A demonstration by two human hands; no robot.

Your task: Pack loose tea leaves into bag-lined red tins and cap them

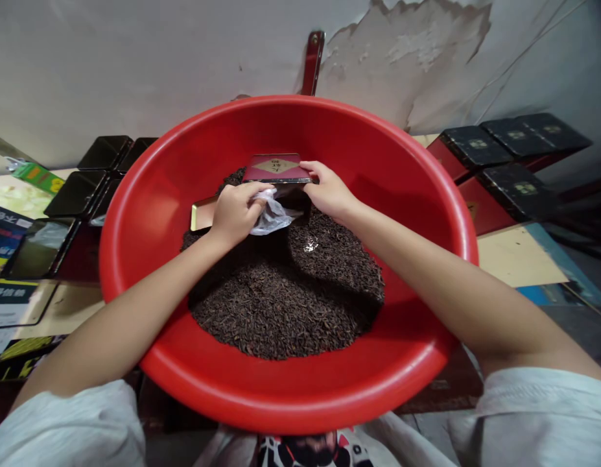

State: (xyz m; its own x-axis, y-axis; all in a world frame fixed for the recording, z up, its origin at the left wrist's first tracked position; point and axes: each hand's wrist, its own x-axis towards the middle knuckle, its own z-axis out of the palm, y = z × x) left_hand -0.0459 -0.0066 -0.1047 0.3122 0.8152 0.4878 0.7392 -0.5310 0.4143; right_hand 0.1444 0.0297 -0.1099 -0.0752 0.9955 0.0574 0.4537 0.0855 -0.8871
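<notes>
A wide red plastic basin holds a heap of dark loose tea leaves. Over the heap, a dark red tea tin with a gold diamond label lies on its side, its mouth towards me. From that mouth sticks a clear plastic bag. My left hand is closed on the bag, thumb and forefinger pinching its edge. At the tin's right end, my right hand grips it between thumb and fingers. A tin lid with a gold-coloured inside rests on the tea beside my left hand.
Several black-topped red tins stand right of the basin. On the left are several open dark tins, one with a plastic bag inside, and a green box. Behind the basin rises a wall with peeling paint.
</notes>
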